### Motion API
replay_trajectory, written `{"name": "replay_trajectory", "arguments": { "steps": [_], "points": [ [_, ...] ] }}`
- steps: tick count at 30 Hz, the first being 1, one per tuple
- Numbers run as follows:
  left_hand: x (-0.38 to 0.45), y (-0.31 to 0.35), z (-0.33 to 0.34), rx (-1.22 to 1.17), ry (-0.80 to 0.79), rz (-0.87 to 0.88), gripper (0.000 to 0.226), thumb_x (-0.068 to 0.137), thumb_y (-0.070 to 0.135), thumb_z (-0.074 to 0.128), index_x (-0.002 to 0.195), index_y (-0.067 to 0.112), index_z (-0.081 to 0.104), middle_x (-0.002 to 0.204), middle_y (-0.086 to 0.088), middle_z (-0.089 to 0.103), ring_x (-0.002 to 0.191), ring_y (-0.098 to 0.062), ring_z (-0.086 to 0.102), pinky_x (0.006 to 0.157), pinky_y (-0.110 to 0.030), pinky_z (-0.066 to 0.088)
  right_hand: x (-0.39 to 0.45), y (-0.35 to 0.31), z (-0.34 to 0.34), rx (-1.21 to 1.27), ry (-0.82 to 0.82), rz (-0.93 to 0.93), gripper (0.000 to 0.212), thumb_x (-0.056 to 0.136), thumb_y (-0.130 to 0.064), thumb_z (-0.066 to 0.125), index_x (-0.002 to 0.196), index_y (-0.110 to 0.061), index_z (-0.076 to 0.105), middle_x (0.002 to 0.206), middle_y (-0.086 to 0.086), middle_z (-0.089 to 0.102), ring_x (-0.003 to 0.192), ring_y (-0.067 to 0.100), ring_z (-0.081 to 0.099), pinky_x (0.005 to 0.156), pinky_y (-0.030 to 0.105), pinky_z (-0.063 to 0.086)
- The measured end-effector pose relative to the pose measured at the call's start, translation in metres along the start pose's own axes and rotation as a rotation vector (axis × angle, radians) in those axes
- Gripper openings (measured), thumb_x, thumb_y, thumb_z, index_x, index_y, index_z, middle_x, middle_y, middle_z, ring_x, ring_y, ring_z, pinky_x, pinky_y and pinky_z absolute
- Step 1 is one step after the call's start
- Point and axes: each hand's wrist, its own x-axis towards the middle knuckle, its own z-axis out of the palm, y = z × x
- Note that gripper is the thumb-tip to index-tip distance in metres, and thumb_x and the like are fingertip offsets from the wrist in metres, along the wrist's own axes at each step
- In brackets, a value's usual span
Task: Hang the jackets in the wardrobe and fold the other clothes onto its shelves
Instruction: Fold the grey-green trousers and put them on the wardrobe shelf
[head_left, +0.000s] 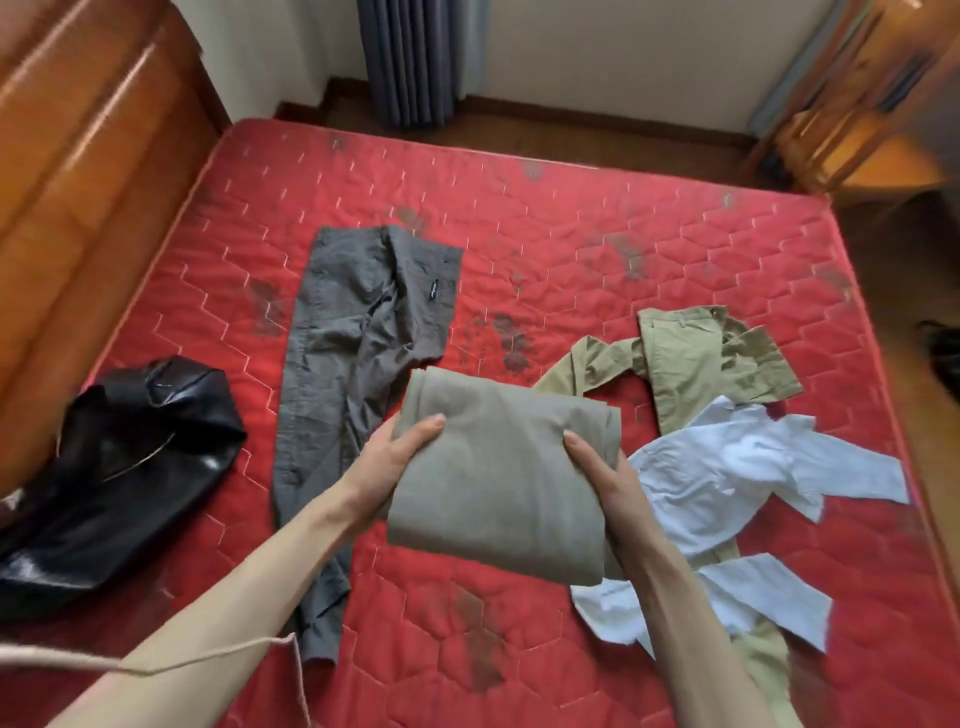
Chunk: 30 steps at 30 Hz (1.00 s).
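Left hand (402, 460): grips the left edge of the folded garment; thumb lies on top, fingers go under the cloth, out of sight.
Right hand (605, 480): grips the right edge, thumb on top pointing away from the person, fingers curled beneath.
Folded garment (498, 478): grey-green, folded to a thick rectangle, held between both hands above the mattress; its far corner overlaps the grey trousers.
Grey trousers (353, 364): laid out lengthwise, left of centre, waist toward the far edge.
Black jacket (114, 478): shiny, crumpled, near the left edge by the wooden headboard (78, 182).
Khaki shirt (696, 358): rumpled, right of centre.
White shirt (727, 493): spread w/ sleeves out, partly over the khaki one, just beside the right hand.
Mattress (571, 234): red, quilted, w/ dark stains.
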Motion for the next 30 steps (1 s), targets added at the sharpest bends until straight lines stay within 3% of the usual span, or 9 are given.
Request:
{"name": "replay_trajectory", "arguments": {
  "steps": [3, 9, 12, 16, 18, 20, 25, 28, 30],
  "points": [
    [-0.055, 0.023, 0.020, -0.074, 0.072, 0.042, 0.039, 0.099, 0.032, 0.068, 0.131, 0.011, 0.066, 0.126, -0.019, 0.072, 0.109, -0.030, 0.072, 0.086, -0.038, 0.059, -0.047, -0.045, 0.002, 0.004, 0.010, 0.063, 0.036, 0.092, -0.037, 0.076, 0.115, -0.010, 0.074, 0.108, 0.007, 0.079, 0.091, 0.016, 0.076, 0.072, 0.027, 0.059],
    [-0.146, 0.051, 0.042, -0.242, 0.203, 0.148, 0.050, 0.085, 0.041, 0.077, 0.126, 0.014, 0.069, 0.115, -0.013, 0.077, 0.105, -0.030, 0.074, 0.082, -0.038, 0.056, -0.115, -0.099, 0.009, 0.007, -0.107, 0.092, 0.055, 0.082, -0.054, 0.081, 0.118, -0.013, 0.076, 0.115, 0.009, 0.078, 0.110, 0.027, 0.073, 0.110, 0.048, 0.050],
    [-0.185, 0.055, 0.038, -0.269, 0.245, 0.200, 0.052, 0.082, 0.040, 0.079, 0.127, 0.014, 0.069, 0.118, -0.015, 0.076, 0.104, -0.031, 0.074, 0.083, -0.041, 0.058, -0.143, -0.116, 0.017, 0.024, -0.218, 0.077, 0.039, 0.092, -0.049, 0.071, 0.109, -0.015, 0.078, 0.110, 0.011, 0.078, 0.097, 0.024, 0.076, 0.095, 0.041, 0.058],
    [-0.228, 0.052, 0.029, -0.389, 0.339, 0.286, 0.027, 0.098, 0.023, 0.069, 0.123, 0.015, 0.071, 0.115, -0.016, 0.076, 0.093, -0.028, 0.076, 0.074, -0.036, 0.062, -0.167, -0.125, 0.018, -0.035, -0.438, 0.067, 0.035, 0.098, -0.051, 0.063, 0.088, -0.020, 0.074, 0.085, 0.016, 0.071, 0.067, 0.022, 0.070, 0.059, 0.028, 0.055],
    [-0.246, 0.046, 0.027, -0.457, 0.398, 0.323, 0.029, 0.099, 0.020, 0.066, 0.127, 0.015, 0.069, 0.115, -0.016, 0.076, 0.090, -0.026, 0.076, 0.067, -0.032, 0.062, -0.176, -0.125, 0.026, -0.130, -0.525, -0.006, 0.031, 0.097, -0.046, 0.063, 0.114, -0.021, 0.071, 0.100, 0.011, 0.078, 0.085, 0.022, 0.076, 0.077, 0.036, 0.062],
    [-0.263, 0.039, 0.023, -0.491, 0.461, 0.346, 0.029, 0.100, 0.019, 0.065, 0.128, 0.015, 0.067, 0.117, -0.017, 0.076, 0.088, -0.023, 0.077, 0.066, -0.031, 0.062, -0.182, -0.120, 0.046, -0.195, -0.558, -0.082, 0.049, 0.092, -0.041, 0.069, 0.136, -0.021, 0.062, 0.123, 0.010, 0.074, 0.111, 0.026, 0.073, 0.098, 0.044, 0.058],
    [-0.317, 0.029, -0.010, -0.516, 0.602, 0.416, 0.026, 0.101, 0.024, 0.064, 0.126, 0.026, 0.070, 0.120, -0.014, 0.075, 0.096, -0.025, 0.076, 0.079, -0.036, 0.061, -0.207, -0.106, 0.113, -0.208, -0.640, -0.141, 0.035, 0.093, -0.025, 0.073, 0.127, -0.017, 0.066, 0.118, 0.014, 0.075, 0.101, 0.026, 0.073, 0.087, 0.040, 0.061],
    [-0.363, 0.022, -0.038, -0.503, 0.680, 0.476, 0.029, 0.103, 0.023, 0.059, 0.105, 0.045, 0.078, 0.112, -0.004, 0.079, 0.097, -0.022, 0.076, 0.082, -0.037, 0.062, -0.228, -0.091, 0.157, -0.230, -0.724, -0.130, 0.034, 0.093, -0.019, 0.073, 0.126, -0.015, 0.066, 0.113, 0.010, 0.077, 0.096, 0.022, 0.074, 0.079, 0.034, 0.060],
    [-0.395, 0.012, -0.056, -0.506, 0.742, 0.499, 0.024, 0.103, 0.026, 0.059, 0.116, 0.040, 0.074, 0.115, -0.004, 0.078, 0.101, -0.024, 0.076, 0.087, -0.040, 0.061, -0.249, -0.081, 0.186, -0.248, -0.785, -0.114, 0.038, 0.091, -0.021, 0.076, 0.127, -0.017, 0.066, 0.116, 0.011, 0.076, 0.100, 0.024, 0.074, 0.085, 0.038, 0.060]
  ]
}}
